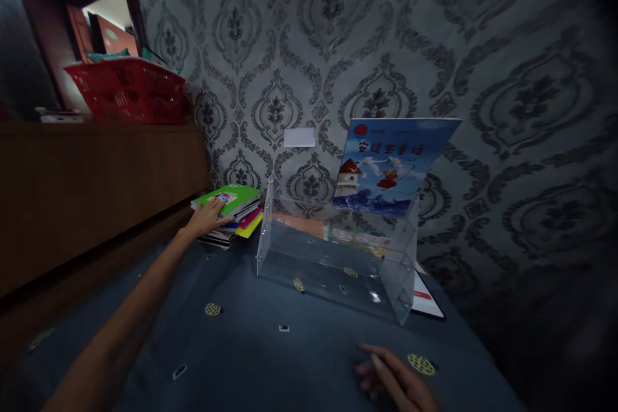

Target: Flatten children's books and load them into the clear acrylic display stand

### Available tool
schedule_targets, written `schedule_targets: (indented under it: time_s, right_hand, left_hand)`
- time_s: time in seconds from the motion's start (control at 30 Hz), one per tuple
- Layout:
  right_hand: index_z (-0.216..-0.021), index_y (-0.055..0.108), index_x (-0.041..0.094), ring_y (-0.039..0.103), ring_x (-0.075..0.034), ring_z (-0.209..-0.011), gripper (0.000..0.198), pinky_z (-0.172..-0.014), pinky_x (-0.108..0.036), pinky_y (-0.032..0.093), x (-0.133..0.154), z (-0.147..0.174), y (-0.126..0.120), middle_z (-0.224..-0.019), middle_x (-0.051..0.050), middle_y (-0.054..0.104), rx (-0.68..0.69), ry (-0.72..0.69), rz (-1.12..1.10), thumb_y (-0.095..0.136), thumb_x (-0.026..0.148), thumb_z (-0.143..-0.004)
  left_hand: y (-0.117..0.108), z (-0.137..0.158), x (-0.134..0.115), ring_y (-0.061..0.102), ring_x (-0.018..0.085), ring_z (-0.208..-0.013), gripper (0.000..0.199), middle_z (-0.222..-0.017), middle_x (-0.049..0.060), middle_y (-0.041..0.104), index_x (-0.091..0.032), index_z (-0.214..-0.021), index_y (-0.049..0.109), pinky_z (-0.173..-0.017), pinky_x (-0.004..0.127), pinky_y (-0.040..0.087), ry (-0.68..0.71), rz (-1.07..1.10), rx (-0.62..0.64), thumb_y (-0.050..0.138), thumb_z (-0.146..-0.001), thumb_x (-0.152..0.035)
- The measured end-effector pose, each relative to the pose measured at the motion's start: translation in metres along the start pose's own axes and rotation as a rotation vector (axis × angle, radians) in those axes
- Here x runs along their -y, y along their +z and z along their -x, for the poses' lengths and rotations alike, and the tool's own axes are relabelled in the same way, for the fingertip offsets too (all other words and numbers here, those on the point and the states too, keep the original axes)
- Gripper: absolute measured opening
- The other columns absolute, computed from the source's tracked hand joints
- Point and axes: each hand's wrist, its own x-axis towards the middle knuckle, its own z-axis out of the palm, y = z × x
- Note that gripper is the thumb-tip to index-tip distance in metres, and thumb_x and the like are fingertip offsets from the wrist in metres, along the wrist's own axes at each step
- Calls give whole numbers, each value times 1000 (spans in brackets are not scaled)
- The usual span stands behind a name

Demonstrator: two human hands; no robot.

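My left hand (pixel 208 217) lies on top of a green book (pixel 241 196), its fingers spread flat on the cover. Under that book is a stack of books and papers, with a yellow one (pixel 250 224) sticking out to the right. In the middle stands a clear acrylic book rack (pixel 328 270). A blue picture book (pixel 381 170) leans upright at the rack's right end, its front cover facing me. My right hand (pixel 393 376) hovers low in front of the rack, somewhat blurred, its fingers loosely bent and apart with nothing seen in them.
A dark blue patterned cloth (pixel 241 347) covers the surface. To the left runs a wooden ledge (pixel 96 187) with a red plastic basket (pixel 130 90) on it. Behind the rack's right side lies a white flat item with a red stripe (pixel 425 296). Patterned wallpaper rises behind.
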Motion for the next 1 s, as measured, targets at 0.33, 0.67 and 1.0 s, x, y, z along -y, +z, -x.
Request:
schedule_targets:
  time_s: [0.33,0.67,1.0]
  right_hand:
    - [-86,76,26,68,-27,-59,54,-58,-43,59,-1,2,-1,-68,-10,71,20,-15,-33,64,75,-67]
    - [-90,75,23,68,-25,-61,62,-62,-40,60,-8,1,-2,-71,-10,72,40,-10,-16,60,79,-68]
    - [-95,74,19,68,-24,-62,70,-60,-37,59,-7,2,-3,-72,-10,73,75,-40,-23,57,82,-71]
  left_hand:
    - [-16,-12,-5,65,32,-111,38,-113,17,71,-19,-105,65,-95,39,46,59,-104,83,46,-94,-50]
    - [-36,-4,-27,71,33,-95,38,-92,16,74,-19,-97,63,-79,37,48,61,-244,-71,40,-100,-50]
    - [-15,30,-20,42,37,-138,68,-143,19,53,-19,-135,49,-111,50,31,262,-251,-52,71,-81,-55]
